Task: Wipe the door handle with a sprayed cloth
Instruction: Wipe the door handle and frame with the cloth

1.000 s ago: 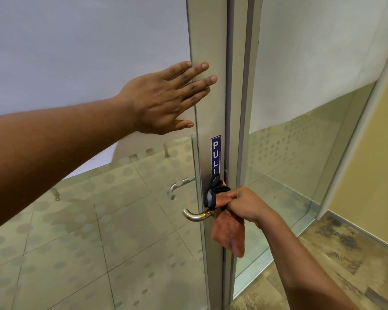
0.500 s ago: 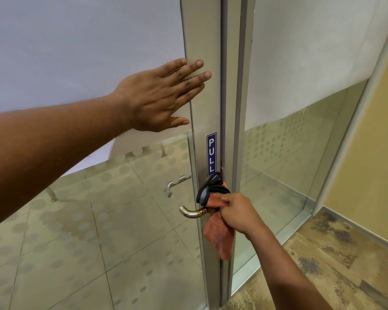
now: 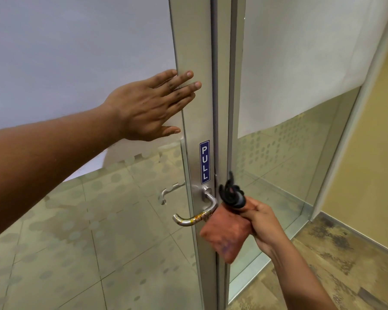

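A person's right hand (image 3: pixel 263 222) presses an orange cloth (image 3: pixel 225 233) against a glass door's lever handle (image 3: pixel 196 214) while the left hand (image 3: pixel 152 106) braces the door.

The left hand is flat and open, fingers spread, its fingertips on the metal door frame (image 3: pixel 196 63) above a blue PULL sign (image 3: pixel 204 161). Below the sign, the curved silver lever handle juts left from the frame, showing orange smears along its bar. The right hand is clenched around the bunched top of the cloth, together with a tangle of black cord (image 3: pixel 230 194); the cloth touches the handle's inner end and hangs down over the frame's edge. Beyond the frosted, dotted glass lies a tiled floor (image 3: pixel 87 253).
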### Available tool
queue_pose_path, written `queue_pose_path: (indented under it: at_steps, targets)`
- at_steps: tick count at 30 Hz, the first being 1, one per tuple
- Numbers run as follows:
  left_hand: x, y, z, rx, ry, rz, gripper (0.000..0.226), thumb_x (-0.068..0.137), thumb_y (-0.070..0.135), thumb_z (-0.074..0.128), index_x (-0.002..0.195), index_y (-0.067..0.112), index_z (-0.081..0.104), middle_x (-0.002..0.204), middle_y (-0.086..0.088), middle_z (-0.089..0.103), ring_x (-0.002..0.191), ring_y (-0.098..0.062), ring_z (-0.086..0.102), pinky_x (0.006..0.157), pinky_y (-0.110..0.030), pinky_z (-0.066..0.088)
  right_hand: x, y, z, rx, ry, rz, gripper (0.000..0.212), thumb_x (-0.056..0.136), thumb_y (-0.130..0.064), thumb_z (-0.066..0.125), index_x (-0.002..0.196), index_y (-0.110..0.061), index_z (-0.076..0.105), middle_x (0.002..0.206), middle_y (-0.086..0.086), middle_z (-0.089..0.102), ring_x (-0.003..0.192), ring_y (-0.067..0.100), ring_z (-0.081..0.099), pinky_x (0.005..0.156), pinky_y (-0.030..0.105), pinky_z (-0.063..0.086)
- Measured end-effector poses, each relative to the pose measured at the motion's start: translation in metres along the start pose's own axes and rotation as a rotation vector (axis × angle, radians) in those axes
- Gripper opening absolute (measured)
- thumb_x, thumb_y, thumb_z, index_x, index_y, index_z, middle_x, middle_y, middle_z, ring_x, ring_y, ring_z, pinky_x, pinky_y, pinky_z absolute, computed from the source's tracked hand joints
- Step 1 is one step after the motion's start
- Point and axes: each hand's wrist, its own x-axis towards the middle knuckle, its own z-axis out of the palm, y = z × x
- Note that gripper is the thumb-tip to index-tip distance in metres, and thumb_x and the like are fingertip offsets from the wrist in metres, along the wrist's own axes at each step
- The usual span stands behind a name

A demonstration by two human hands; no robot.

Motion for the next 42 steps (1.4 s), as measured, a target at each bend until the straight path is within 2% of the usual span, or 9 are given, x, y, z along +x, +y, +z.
queue_pose_path:
  at_steps: [5, 11, 15, 20, 23, 27, 33, 39, 42]
  targets:
    - [0.001, 0.000, -0.002, 0.009, -0.023, -0.006, 0.086, 0.095, 0.061, -0.019, 0.160, 0.005, -0.009, 0.169, -0.018, -0.015, 0.157, -0.034, -0.016, 0.130, -0.048, 0.002, 0.011, 0.008, 0.002, 0.149, -0.045, 0.045, 0.034, 0.069, -0.008, 0.075, 0.103, -0.012, 0.077, 0.098, 0.012, 0.077, 0.090, 0.020, 0.072, 0.071, 0.030, 0.058]
    - [0.001, 0.000, -0.007, 0.016, -0.087, -0.001, 0.086, 0.094, 0.061, -0.019, 0.158, 0.004, -0.015, 0.168, -0.019, -0.020, 0.156, -0.034, -0.018, 0.129, -0.049, 0.002, 0.010, 0.029, 0.028, 0.200, -0.045, 0.061, 0.037, 0.076, -0.007, 0.071, 0.113, -0.007, 0.073, 0.108, 0.015, 0.076, 0.099, 0.023, 0.071, 0.083, 0.034, 0.055]
    - [0.002, -0.001, -0.007, 0.022, -0.081, -0.001, 0.087, 0.094, 0.061, -0.021, 0.159, 0.004, -0.013, 0.168, -0.018, -0.019, 0.157, -0.034, -0.017, 0.129, -0.048, 0.002, 0.004, 0.041, 0.036, 0.232, -0.035, 0.063, 0.032, 0.081, -0.012, 0.069, 0.112, -0.014, 0.076, 0.111, 0.011, 0.076, 0.104, 0.022, 0.071, 0.086, 0.036, 0.055]
    - [0.000, 0.001, -0.007, 0.007, -0.092, -0.009, 0.087, 0.094, 0.062, -0.020, 0.159, 0.003, -0.015, 0.168, -0.019, -0.019, 0.157, -0.033, -0.019, 0.129, -0.048, 0.003, -0.009, 0.048, 0.049, 0.225, -0.016, 0.059, 0.033, 0.080, -0.012, 0.074, 0.111, -0.021, 0.077, 0.111, 0.007, 0.076, 0.105, 0.021, 0.071, 0.081, 0.034, 0.055]
    - [0.000, 0.001, -0.006, 0.006, -0.082, -0.019, 0.088, 0.094, 0.062, -0.020, 0.159, 0.003, -0.015, 0.168, -0.019, -0.020, 0.156, -0.033, -0.020, 0.129, -0.048, 0.003, -0.015, 0.050, 0.060, 0.201, 0.003, 0.041, 0.041, 0.084, 0.007, 0.065, 0.114, -0.019, 0.076, 0.109, 0.007, 0.077, 0.105, 0.021, 0.071, 0.082, 0.031, 0.058]
    - [0.000, 0.000, -0.005, 0.010, -0.059, -0.016, 0.088, 0.094, 0.061, -0.020, 0.159, 0.003, -0.012, 0.169, -0.019, -0.017, 0.157, -0.033, -0.018, 0.130, -0.047, 0.002, -0.023, 0.046, 0.071, 0.204, 0.054, 0.074, 0.050, 0.082, 0.016, 0.058, 0.115, -0.017, 0.075, 0.107, 0.006, 0.077, 0.103, 0.020, 0.072, 0.084, 0.032, 0.059]
    - [0.000, 0.002, -0.001, 0.009, -0.034, -0.023, 0.087, 0.095, 0.061, -0.019, 0.159, 0.002, -0.011, 0.169, -0.020, -0.015, 0.157, -0.033, -0.017, 0.130, -0.047, 0.002, -0.038, 0.046, 0.090, 0.275, 0.082, 0.113, 0.051, 0.081, 0.020, 0.055, 0.100, -0.020, 0.080, 0.101, 0.008, 0.078, 0.094, 0.019, 0.075, 0.068, 0.026, 0.059]
    - [0.000, 0.001, -0.001, 0.029, -0.025, -0.031, 0.086, 0.095, 0.061, -0.018, 0.159, 0.003, -0.011, 0.168, -0.019, -0.016, 0.157, -0.032, -0.017, 0.130, -0.046, 0.000, -0.048, 0.042, 0.083, 0.229, -0.010, 0.169, 0.054, 0.081, 0.023, 0.050, 0.104, -0.018, 0.078, 0.104, 0.008, 0.078, 0.098, 0.018, 0.073, 0.078, 0.029, 0.055]
    - [0.000, 0.003, -0.002, 0.026, -0.035, -0.031, 0.086, 0.095, 0.061, -0.019, 0.159, 0.004, -0.012, 0.169, -0.019, -0.015, 0.157, -0.032, -0.018, 0.130, -0.046, 0.001, -0.053, 0.027, 0.055, 0.151, -0.039, 0.173, 0.040, 0.077, 0.014, 0.061, 0.106, -0.010, 0.077, 0.102, 0.015, 0.077, 0.095, 0.023, 0.073, 0.077, 0.031, 0.053]
